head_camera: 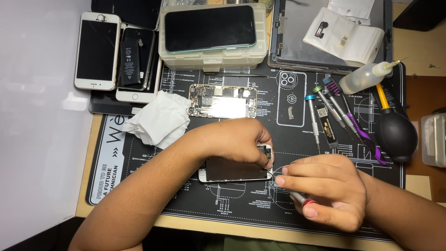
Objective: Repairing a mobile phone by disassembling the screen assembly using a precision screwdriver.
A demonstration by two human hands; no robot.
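A black repair mat (260, 204) printed with white diagrams covers most of the wooden surface (420, 181). Near the mat's front edge lies a detached phone screen assembly (232, 170), back side up, its long axis running left to right across the view, with the end that both hands work at pointing right. The left hand (237, 139) comes in from the lower left and presses down on that right end, fingers curled over it. The right hand (323, 188) is closed in a pinch around a small red-capped screwdriver (297, 197), whose shaft slants up and left so the tip meets the assembly's right end, just below the left fingertips. Behind the left hand an opened phone chassis (223, 101) also lies lengthwise left to right, beside a crumpled white tissue (158, 118). Further back a dark-screened phone (209, 28) rests on a clear plastic parts box (211, 58), and more phones (97, 51) are stacked at the left. To the right are spare screwdrivers (325, 111), a squeeze bottle (364, 76) and a black rubber air blower (396, 132).
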